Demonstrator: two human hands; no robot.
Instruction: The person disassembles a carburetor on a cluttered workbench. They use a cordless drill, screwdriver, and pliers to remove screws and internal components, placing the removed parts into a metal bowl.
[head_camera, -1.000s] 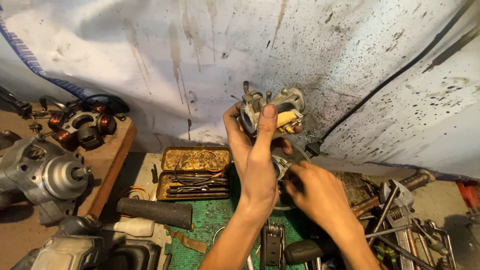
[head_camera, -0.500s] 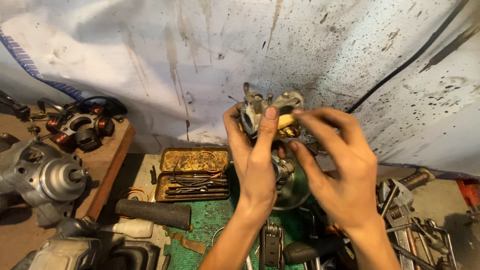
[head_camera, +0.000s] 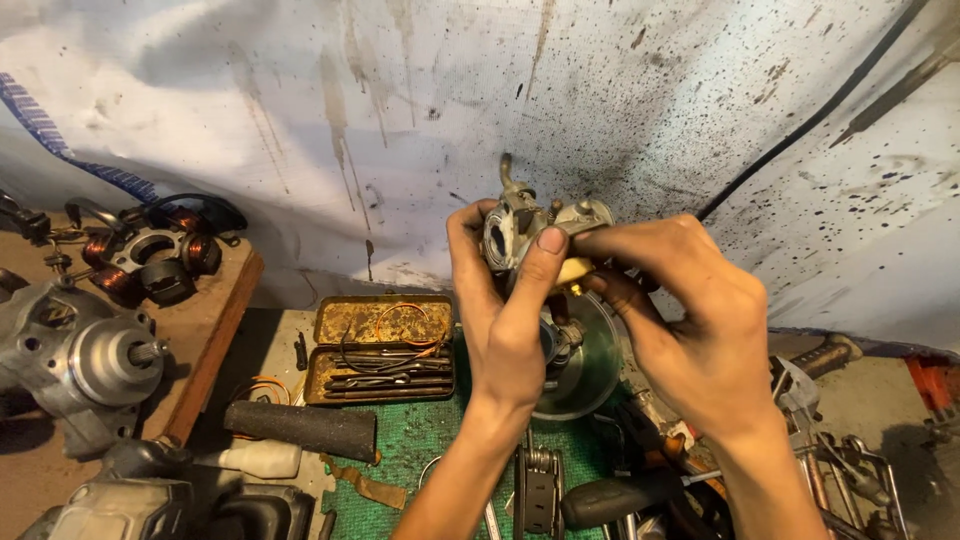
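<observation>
I hold a small metal carburettor (head_camera: 520, 222) up in front of a stained white wall. My left hand (head_camera: 505, 310) grips it from below and behind, thumb pressed on its top. My right hand (head_camera: 690, 320) has its fingers on the carburettor's right side, over a yellowish part (head_camera: 574, 270). Both hands are closed around the one piece. Beneath them a round metal dish (head_camera: 590, 365) sits on a green mat (head_camera: 425, 440).
An open rusty tin (head_camera: 380, 345) with wires and thin tools lies left of my arms. A black rubber grip (head_camera: 300, 430), an engine casing (head_camera: 70, 360) and a copper-wound coil plate (head_camera: 150, 255) sit at left. Several tools (head_camera: 840, 460) crowd the lower right.
My right hand rose from the tools below and closed onto the carburettor's right side. The left hand kept its hold, nearly still.
</observation>
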